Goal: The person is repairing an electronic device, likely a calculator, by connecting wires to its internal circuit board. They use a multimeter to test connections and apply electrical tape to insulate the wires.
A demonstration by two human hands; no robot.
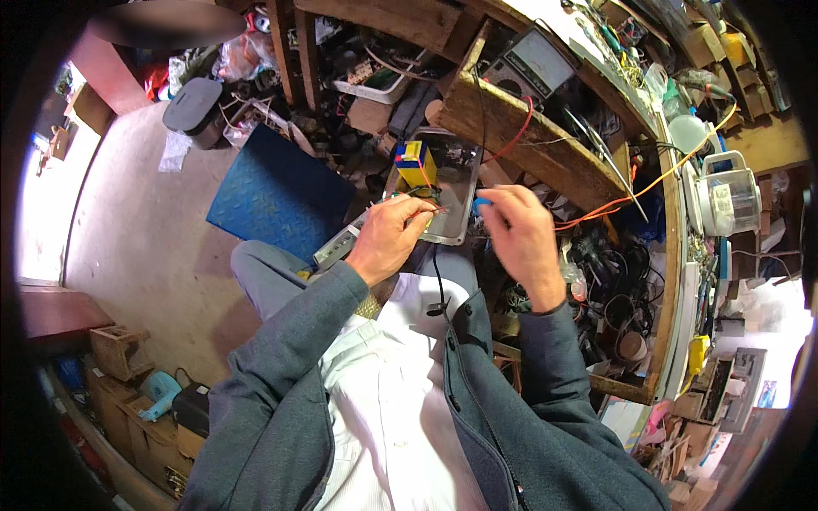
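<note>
My left hand (394, 234) pinches thin wires (438, 209) with reddish ends, over a clear plastic tray (458, 227) in front of me. A yellow block with a dark blue top (417, 168) sits upright in the tray, with a red wire and small dark parts at its foot. To the right, my right hand (521, 238), slightly blurred, has its fingers curled on a small blue item (481, 207), too small to identify. A black cord (438, 274) runs down from the tray over my lap.
A wooden bench (554, 145) at upper right holds a dark device (540, 64), tools and orange cables. A blue textured board (273, 192) and grey bin (192, 109) are at left. Tangled cables (610, 285) fill the space at right; boxes (123, 349) stand at lower left.
</note>
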